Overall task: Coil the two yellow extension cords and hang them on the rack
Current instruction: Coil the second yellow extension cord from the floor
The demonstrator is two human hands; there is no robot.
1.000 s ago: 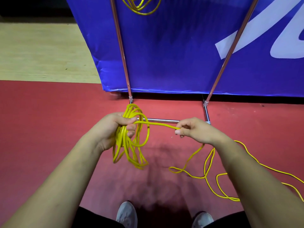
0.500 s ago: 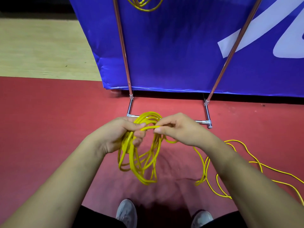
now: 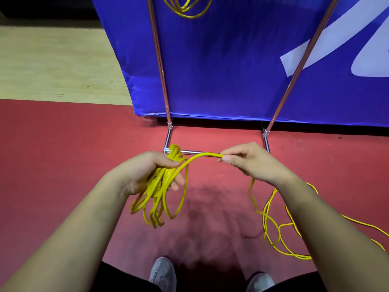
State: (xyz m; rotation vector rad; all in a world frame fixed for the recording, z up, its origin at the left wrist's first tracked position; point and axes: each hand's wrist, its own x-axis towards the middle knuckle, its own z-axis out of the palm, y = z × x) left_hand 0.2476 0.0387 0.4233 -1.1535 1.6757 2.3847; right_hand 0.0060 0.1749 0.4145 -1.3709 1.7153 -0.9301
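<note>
My left hand [image 3: 147, 171] is curled tight round the coil [image 3: 160, 197] at centre frame, its loops hanging toward 6 o'clock. From there one strand arcs toward 3 o'clock into my right hand [image 3: 252, 163], which pinches it between thumb and forefinger. The loose cord [image 3: 303, 258] drops from that hand and curls over the red floor [image 3: 63, 154] at 4 o'clock. The rack [image 3: 160, 66] stands at 12 o'clock before a blue banner [image 3: 221, 60], with a second coil [image 3: 185, 9] at the top edge.

Single head view, forward-down, close above left hand [image 3: 147, 173], right hand [image 3: 250, 163].
</note>
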